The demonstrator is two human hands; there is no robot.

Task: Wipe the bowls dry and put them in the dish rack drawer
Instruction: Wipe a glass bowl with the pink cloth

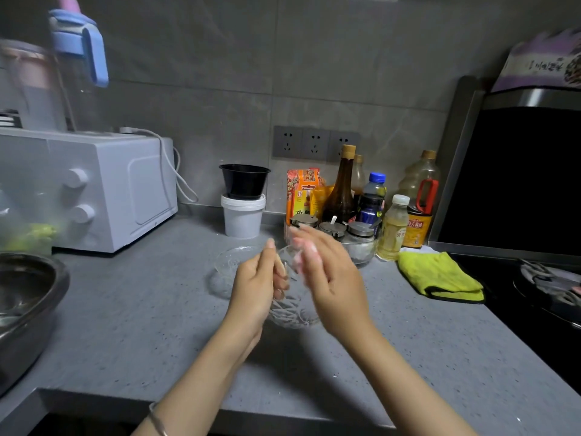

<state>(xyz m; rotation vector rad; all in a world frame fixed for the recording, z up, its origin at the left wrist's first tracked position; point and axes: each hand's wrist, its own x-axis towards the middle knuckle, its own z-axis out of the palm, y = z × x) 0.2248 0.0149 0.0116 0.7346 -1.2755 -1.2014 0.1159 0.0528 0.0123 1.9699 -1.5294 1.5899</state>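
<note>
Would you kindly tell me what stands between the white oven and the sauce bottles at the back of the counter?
In the head view, a white tub stands there, with a black bowl set in its mouth.

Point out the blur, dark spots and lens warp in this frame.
Head view: motion blur smears the right hand and the glass bowl that it works in; the blue-lidded bottle top left is soft too; light is dim, the range hood nearly black; the wide-angle lens stretches the frame's corners.
</note>
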